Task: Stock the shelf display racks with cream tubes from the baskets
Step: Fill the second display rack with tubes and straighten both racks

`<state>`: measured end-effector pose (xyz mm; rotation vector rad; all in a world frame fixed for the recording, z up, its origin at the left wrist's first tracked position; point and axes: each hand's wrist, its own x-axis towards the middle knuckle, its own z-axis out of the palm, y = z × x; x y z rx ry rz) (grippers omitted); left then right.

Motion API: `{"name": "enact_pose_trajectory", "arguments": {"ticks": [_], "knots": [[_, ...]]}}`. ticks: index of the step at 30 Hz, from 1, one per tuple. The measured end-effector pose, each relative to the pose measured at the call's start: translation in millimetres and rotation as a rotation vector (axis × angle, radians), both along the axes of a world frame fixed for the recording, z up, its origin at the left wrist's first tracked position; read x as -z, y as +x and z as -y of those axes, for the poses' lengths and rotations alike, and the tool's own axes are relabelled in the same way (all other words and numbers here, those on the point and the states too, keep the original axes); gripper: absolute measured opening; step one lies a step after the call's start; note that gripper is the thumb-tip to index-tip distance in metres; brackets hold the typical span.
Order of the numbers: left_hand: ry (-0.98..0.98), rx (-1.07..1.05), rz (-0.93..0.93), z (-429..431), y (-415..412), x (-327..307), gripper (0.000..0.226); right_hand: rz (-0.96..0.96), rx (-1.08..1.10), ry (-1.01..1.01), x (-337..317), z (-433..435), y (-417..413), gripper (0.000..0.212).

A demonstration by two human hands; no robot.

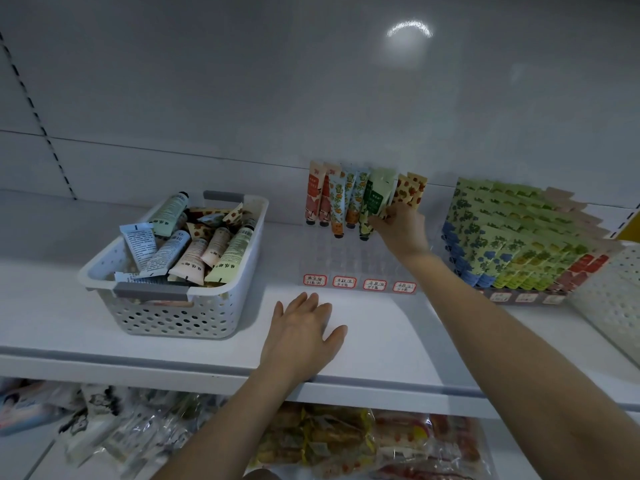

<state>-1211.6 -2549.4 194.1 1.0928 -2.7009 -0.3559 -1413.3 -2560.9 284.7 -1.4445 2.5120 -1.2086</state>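
A white perforated basket [166, 313] on the left of the shelf holds several loose cream tubes [194, 247]. In the middle stands a clear display rack [349, 261] with red-bordered labels along its front and several tubes upright in its back rows. My right hand [401, 230] reaches into the rack and pinches a green tube [375, 199] standing in the third column. Fingers spread, my left hand [304, 330] rests flat on the white shelf [398, 341] in front of the rack and holds nothing.
A second rack [512, 244] at the right is packed with green, blue and red tubes. Part of another white basket [613, 306] shows at the far right. Below the shelf edge lie bagged snacks [346, 441]. A white back panel rises behind.
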Motion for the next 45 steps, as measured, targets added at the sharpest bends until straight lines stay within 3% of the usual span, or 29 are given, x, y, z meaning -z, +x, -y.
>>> {"name": "enact_pose_trajectory", "arguments": {"ticks": [3, 10, 15, 20, 23, 26, 31, 37, 42, 45], "knots": [[0.000, 0.003, -0.006, -0.3, 0.0, 0.0, 0.038, -0.012, 0.010, 0.006, -0.9, -2.5, 0.9, 0.021], [0.028, 0.003, 0.002, -2.9, 0.8, -6.2, 0.038, 0.002, 0.037, -0.018, -12.2, -19.2, 16.9, 0.032], [-0.038, 0.023, 0.048, -11.7, 6.0, -25.3, 0.037, 0.025, -0.043, 0.016, -32.3, -27.7, 42.9, 0.024], [-0.169, 0.019, -0.245, -3.7, 36.5, -75.5, 0.029, 0.047, -0.145, 0.016, -54.9, -21.1, 68.9, 0.023], [-0.249, -0.113, -0.319, 27.8, 71.7, -104.9, 0.026, 0.067, -0.253, 0.037, -65.0, -9.9, 92.1, 0.018], [-0.240, -0.289, -0.253, 70.9, 103.0, -121.8, 0.023, 0.054, -0.366, 0.054, -65.0, 4.9, 119.8, 0.016], [-0.273, -0.429, 0.010, 127.7, 114.9, -124.7, 0.027, -0.128, -0.439, 0.192, -53.2, 43.3, 151.3, 0.026], [-0.006, -0.364, 0.069, 160.1, 99.5, -122.0, 0.043, -0.190, -0.420, 0.307, -39.7, 77.4, 157.7, 0.038], [0.156, -0.302, -0.051, 171.8, 89.0, -122.4, 0.031, -0.249, -0.437, 0.358, -35.5, 85.8, 157.9, 0.028], [0.220, -0.393, -0.105, 174.8, 80.9, -123.9, 0.052, -0.267, -0.454, 0.378, -34.9, 85.6, 157.4, 0.026]]}}
